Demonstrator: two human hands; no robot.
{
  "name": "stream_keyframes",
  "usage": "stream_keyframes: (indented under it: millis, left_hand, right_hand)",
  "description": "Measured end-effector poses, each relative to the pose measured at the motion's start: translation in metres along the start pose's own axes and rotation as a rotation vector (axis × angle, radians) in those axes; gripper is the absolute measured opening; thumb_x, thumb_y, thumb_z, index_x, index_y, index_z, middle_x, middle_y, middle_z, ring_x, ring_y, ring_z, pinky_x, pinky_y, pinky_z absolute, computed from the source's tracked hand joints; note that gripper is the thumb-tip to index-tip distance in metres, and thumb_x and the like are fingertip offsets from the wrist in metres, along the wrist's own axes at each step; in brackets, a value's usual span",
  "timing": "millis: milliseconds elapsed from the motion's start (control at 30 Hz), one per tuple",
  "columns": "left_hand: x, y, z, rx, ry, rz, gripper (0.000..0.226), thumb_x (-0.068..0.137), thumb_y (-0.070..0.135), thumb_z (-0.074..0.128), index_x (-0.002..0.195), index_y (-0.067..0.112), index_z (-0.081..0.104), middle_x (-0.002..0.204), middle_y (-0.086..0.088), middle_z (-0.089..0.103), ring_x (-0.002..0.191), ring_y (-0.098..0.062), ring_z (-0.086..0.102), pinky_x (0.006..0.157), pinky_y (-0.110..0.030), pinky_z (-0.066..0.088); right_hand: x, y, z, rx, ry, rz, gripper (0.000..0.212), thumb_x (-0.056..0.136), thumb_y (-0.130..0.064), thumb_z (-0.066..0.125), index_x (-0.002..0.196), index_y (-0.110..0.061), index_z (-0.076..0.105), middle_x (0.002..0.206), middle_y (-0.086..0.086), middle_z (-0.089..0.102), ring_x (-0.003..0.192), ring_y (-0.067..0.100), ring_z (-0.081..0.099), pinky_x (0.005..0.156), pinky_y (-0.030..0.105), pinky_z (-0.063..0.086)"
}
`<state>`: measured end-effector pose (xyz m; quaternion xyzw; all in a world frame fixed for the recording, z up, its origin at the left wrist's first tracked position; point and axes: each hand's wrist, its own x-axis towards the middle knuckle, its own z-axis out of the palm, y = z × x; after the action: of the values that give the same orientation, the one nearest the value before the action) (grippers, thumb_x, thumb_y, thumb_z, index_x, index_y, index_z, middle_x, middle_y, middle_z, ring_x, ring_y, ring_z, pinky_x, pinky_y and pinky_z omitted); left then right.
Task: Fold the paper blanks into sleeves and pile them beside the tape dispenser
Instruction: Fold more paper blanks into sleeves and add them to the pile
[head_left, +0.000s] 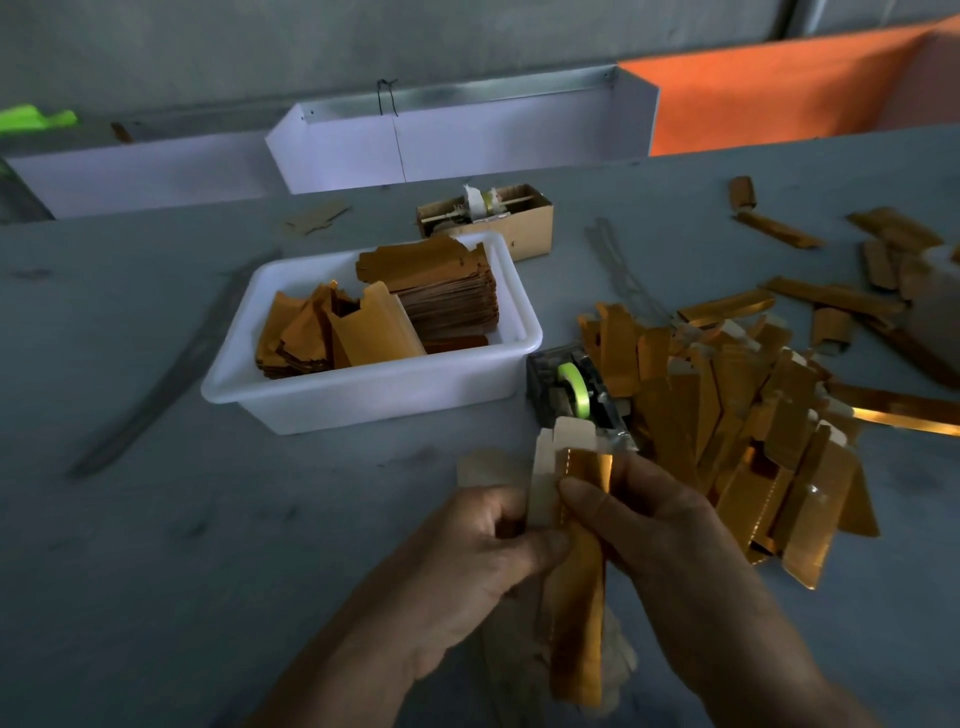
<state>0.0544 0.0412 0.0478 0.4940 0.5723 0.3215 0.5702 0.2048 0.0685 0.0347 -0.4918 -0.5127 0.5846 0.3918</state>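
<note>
A gold paper blank (576, 597) with a pale inner side stands lengthwise between both hands, low in the middle of the view. My left hand (467, 561) grips its left edge with curled fingers. My right hand (660, 530) pinches its right side, thumb on the gold face. Just behind the blank sits the tape dispenser (576, 389) with a green tape roll. A pile of folded gold sleeves (748, 415) lies to the dispenser's right. More flat blanks (447, 291) are stacked in a white tub (363, 400).
A small cardboard box (524, 218) stands behind the tub. Loose gold sleeves and strips (831, 296) lie scattered at the right. White trays (467, 140) and an orange panel (779, 104) line the table's far edge. The grey tabletop (156, 519) stretches left.
</note>
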Motion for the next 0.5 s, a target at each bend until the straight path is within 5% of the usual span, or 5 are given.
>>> stream_keyframes:
  millis: [67, 167, 333, 433, 500]
  left_hand:
    - [0.001, -0.002, 0.001, -0.039, 0.079, -0.017, 0.022, 0.071, 0.04, 0.074, 0.09, 0.028, 0.07, 0.08, 0.01, 0.073, 0.078, -0.008, 0.066, 0.07, -0.028, 0.045]
    - [0.003, -0.003, 0.005, -0.019, 0.237, 0.042, 0.006, 0.076, 0.032, 0.075, 0.079, 0.032, 0.07, 0.073, 0.009, 0.071, 0.068, -0.006, 0.064, 0.063, -0.025, 0.047]
    - [0.004, -0.006, 0.012, 0.064, 0.472, 0.191, 0.022, 0.077, 0.019, 0.077, 0.072, 0.04, 0.073, 0.075, 0.01, 0.071, 0.068, 0.001, 0.065, 0.057, -0.011, 0.049]
    - [0.001, -0.007, 0.019, 0.442, 0.604, 0.345, 0.017, 0.084, 0.023, 0.071, 0.091, 0.039, 0.073, 0.08, 0.01, 0.059, 0.076, -0.003, 0.059, 0.063, -0.013, 0.046]
    - [0.0, -0.007, 0.025, 0.854, 0.65, 0.481, 0.023, 0.076, 0.017, 0.074, 0.099, 0.023, 0.076, 0.077, 0.002, 0.054, 0.072, -0.017, 0.059, 0.055, -0.027, 0.049]
  right_hand:
    - [0.001, 0.001, 0.001, 0.024, 0.044, -0.004, 0.017, 0.066, -0.036, 0.065, 0.078, -0.026, 0.07, 0.079, 0.002, 0.07, 0.081, 0.018, 0.067, 0.075, 0.033, 0.052]
    - [0.003, 0.003, 0.002, 0.049, 0.09, -0.005, 0.014, 0.074, -0.028, 0.066, 0.083, -0.017, 0.067, 0.082, 0.016, 0.068, 0.08, 0.03, 0.067, 0.076, 0.04, 0.056]
    - [0.005, 0.004, 0.004, 0.09, 0.106, 0.025, 0.004, 0.084, -0.019, 0.062, 0.087, -0.02, 0.064, 0.08, 0.009, 0.071, 0.075, 0.018, 0.07, 0.064, 0.027, 0.057]
    - [0.004, 0.005, 0.006, 0.121, 0.122, 0.038, 0.004, 0.084, -0.016, 0.063, 0.086, -0.019, 0.062, 0.079, 0.009, 0.072, 0.073, 0.018, 0.071, 0.059, 0.025, 0.056]
    - [0.003, 0.004, 0.007, 0.134, 0.13, 0.033, 0.005, 0.082, -0.015, 0.064, 0.085, -0.018, 0.062, 0.079, 0.01, 0.072, 0.072, 0.02, 0.071, 0.06, 0.028, 0.056]
